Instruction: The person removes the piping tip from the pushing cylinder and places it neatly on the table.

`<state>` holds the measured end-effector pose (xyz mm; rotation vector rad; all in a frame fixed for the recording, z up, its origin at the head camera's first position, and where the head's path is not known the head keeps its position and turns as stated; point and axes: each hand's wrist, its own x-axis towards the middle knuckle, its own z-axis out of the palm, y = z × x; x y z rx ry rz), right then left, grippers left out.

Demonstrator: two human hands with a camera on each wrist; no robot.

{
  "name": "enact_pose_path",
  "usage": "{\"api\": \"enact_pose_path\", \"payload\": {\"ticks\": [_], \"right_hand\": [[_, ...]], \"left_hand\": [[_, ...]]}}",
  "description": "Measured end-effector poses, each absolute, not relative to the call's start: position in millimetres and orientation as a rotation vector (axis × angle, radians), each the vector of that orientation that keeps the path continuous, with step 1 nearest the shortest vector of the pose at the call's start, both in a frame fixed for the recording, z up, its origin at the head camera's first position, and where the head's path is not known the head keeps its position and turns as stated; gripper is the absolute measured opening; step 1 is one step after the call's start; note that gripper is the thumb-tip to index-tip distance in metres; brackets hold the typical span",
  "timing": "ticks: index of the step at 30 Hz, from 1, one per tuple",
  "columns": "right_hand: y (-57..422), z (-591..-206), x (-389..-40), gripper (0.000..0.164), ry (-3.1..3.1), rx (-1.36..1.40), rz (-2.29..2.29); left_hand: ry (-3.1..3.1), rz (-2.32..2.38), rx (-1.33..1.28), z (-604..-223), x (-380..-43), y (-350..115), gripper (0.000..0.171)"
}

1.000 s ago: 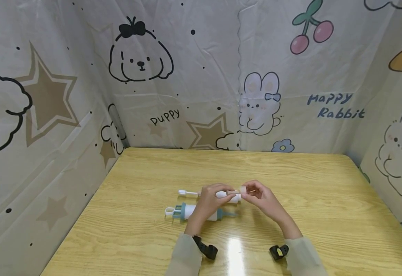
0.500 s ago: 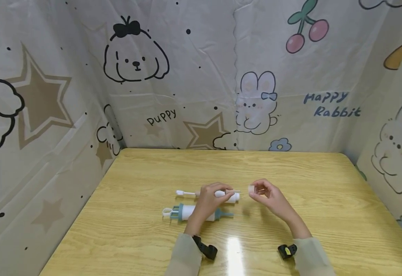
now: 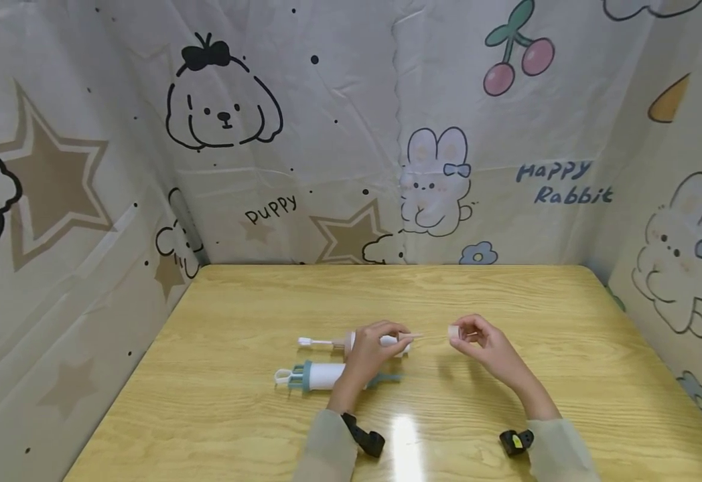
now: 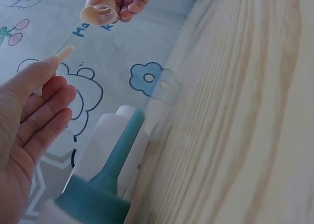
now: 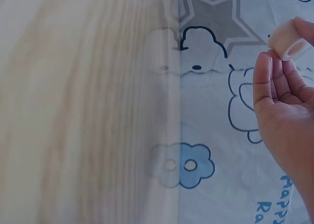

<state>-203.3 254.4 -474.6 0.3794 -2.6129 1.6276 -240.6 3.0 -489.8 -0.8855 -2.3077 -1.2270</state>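
Observation:
My left hand [image 3: 368, 355] pinches a slim beige nozzle [image 3: 412, 335] between thumb and fingers, its narrow tip pointing right. In the left wrist view only the nozzle's ends show past the thumb. To the right, my right hand [image 3: 498, 355] holds a hollow beige ring cap [image 3: 453, 332] by its edge; its opening shows in the right wrist view. A gap separates nozzle and cap. Under and behind the left hand lies a white and beige syringe [image 3: 349, 343], partly hidden. Nearer me, below the left wrist, rests a teal and white syringe [image 3: 325, 376] with a long teal nozzle [image 4: 122, 150].
Both syringes lie on a wood-grain table [image 3: 254, 301], handles to the left. A printed cloth [image 3: 351, 154] with cartoon animals rises behind the table and along both sides. A black wrist camera [image 3: 364, 436] sits on the left wrist, another camera [image 3: 515, 442] on the right.
The right hand has drawn the ring cap away to the right, off the nozzle's tip. My left hand still pinches the nozzle in about the same place. The head view has shifted slightly right.

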Motion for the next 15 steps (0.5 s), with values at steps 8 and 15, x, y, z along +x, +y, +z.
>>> {"api": "enact_pose_path", "payload": {"ticks": [8, 15], "right_hand": [[273.1, -477.5, -200.3, 0.033, -2.627, 0.335, 1.545], [286.8, -479.8, -198.2, 0.033, -2.646, 0.296, 1.517]], "left_hand": [[-2.288, -1.255, -0.905, -494.8, -242.3, 18.4, 0.012], [-2.277, -1.285, -0.902, -497.7, -242.9, 35.2, 0.012]]}}
